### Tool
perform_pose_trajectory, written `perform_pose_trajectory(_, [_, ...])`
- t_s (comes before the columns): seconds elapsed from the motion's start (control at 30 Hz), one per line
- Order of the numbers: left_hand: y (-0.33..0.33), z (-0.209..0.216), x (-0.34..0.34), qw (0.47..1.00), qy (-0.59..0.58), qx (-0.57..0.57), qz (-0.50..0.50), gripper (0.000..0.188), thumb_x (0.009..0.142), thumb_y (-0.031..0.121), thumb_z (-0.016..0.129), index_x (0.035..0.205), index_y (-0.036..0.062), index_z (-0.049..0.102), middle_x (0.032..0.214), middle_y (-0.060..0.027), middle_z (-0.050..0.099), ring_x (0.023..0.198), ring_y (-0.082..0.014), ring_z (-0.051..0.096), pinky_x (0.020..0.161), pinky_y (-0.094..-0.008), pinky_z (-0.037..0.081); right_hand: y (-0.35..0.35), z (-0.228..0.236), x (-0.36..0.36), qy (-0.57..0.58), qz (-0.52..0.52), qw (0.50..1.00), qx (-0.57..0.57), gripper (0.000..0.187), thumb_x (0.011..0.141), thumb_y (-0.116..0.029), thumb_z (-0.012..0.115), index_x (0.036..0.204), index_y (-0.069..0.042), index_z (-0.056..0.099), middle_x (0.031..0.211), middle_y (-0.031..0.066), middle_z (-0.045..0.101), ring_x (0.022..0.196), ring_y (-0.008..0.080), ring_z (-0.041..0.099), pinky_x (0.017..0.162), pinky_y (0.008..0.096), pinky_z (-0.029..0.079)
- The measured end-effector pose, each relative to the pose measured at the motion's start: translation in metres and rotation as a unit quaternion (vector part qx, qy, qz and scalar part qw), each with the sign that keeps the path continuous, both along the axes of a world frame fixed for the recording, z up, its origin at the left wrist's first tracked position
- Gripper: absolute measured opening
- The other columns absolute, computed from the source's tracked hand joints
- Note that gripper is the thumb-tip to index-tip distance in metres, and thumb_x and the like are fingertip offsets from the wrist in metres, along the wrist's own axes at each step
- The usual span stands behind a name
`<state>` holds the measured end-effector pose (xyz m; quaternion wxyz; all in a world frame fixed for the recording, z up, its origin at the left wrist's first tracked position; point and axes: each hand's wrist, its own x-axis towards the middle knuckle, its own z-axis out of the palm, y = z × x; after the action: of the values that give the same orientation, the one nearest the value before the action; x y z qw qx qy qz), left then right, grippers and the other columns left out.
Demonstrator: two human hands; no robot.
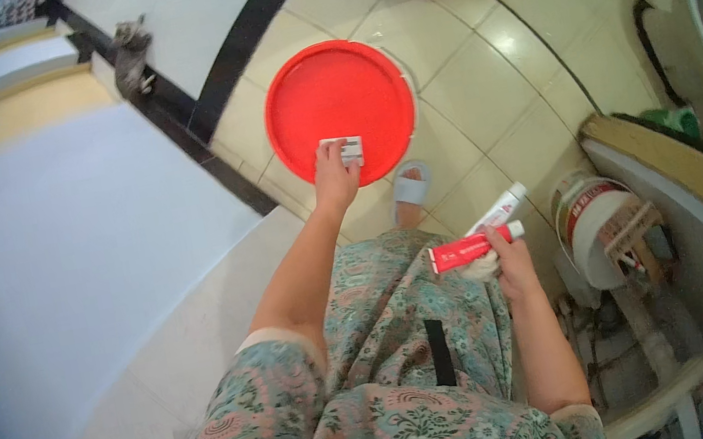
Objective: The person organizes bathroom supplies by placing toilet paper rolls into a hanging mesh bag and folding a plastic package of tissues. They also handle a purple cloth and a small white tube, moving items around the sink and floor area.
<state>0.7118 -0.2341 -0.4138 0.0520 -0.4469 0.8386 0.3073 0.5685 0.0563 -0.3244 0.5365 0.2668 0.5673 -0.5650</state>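
My left hand (335,174) reaches over a round red top with a raised rim (333,83), perhaps a stool or a lidded tub. Its fingers are closed on a small white box-like object (351,149) with a grey mark, near the rim closest to me. Whether that object rests on the red surface, I cannot tell. Off to the right and lower, my right hand (513,265) grips a red squeeze tube with a white cap (468,249). A white tube (501,206) sticks out beside it from the same hand. Something pale (482,267) shows under the fingers, its kind unclear.
Yellowish floor tiles (480,96) surround the red top. A white bucket (590,226) with wooden pieces stands by a low wall (691,190) on the right. A pale blue-white wall (76,238) is at left. Farther back, a grey cat (132,61) is by a dark floor border.
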Motion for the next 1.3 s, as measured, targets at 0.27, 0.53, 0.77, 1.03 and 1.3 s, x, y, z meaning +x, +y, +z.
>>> perform_pose_trajectory(0.27, [0.16,0.106,-0.084,0.837,0.085,0.523,-0.139,0.053,0.087,0.023,0.059,0.131,0.0022,0.039,0.116,-0.0145,0.052,0.103,-0.0198,0.054,0.085,-0.0303,0.045,0.03,-0.004,-0.006,0.028,-0.069,0.997,0.017,0.034,0.082,-0.031,0.066,0.098,-0.002,0.063,0.084,0.005,0.064,0.069,0.0124,0.059,0.058,0.0267,0.045])
perform_pose_trajectory(0.53, [0.227,0.126,-0.133,0.863,-0.051,0.439,-0.245,0.037,0.085,0.023,0.061,0.113,-0.0002,0.054,0.094,-0.0112,0.063,0.09,-0.0193,0.06,0.078,-0.0306,0.047,0.108,0.01,0.006,0.019,-0.202,0.977,-0.065,0.036,0.085,-0.026,0.063,0.111,-0.003,0.054,0.096,0.0057,0.062,0.085,0.0133,0.059,0.072,0.0272,0.047])
perform_pose_trajectory(0.77, [0.351,0.138,-0.173,0.856,0.086,0.284,-0.423,0.038,0.084,0.023,0.058,0.114,-0.0001,0.052,0.101,-0.0187,0.056,0.09,-0.0358,0.057,0.08,-0.0405,0.046,0.226,0.036,-0.014,0.094,-0.38,0.917,-0.074,0.037,0.087,-0.019,0.059,0.12,-0.005,0.048,0.111,0.0077,0.056,0.1,0.0186,0.056,0.085,0.0347,0.046])
perform_pose_trajectory(1.03, [0.4,0.143,-0.17,0.87,0.155,0.311,-0.35,0.05,0.082,0.01,0.059,0.127,0.002,0.04,0.119,-0.0187,0.043,0.096,-0.0332,0.054,0.084,-0.0386,0.045,0.365,-0.035,-0.087,0.049,-0.552,0.826,0.097,0.051,0.084,-0.03,0.065,0.125,-0.007,0.045,0.122,0.0103,0.05,0.108,0.0251,0.051,0.094,0.0387,0.042])
perform_pose_trajectory(1.3, [0.378,0.138,-0.123,0.873,0.091,0.362,-0.313,0.056,0.083,0.003,0.058,0.133,0.0074,0.034,0.121,-0.015,0.041,0.099,-0.0225,0.053,0.079,-0.0314,0.046,0.386,-0.063,-0.119,0.008,-0.546,0.832,0.098,0.042,0.088,-0.03,0.059,0.121,-0.005,0.049,0.119,0.0071,0.054,0.106,0.0241,0.052,0.09,0.0415,0.044])
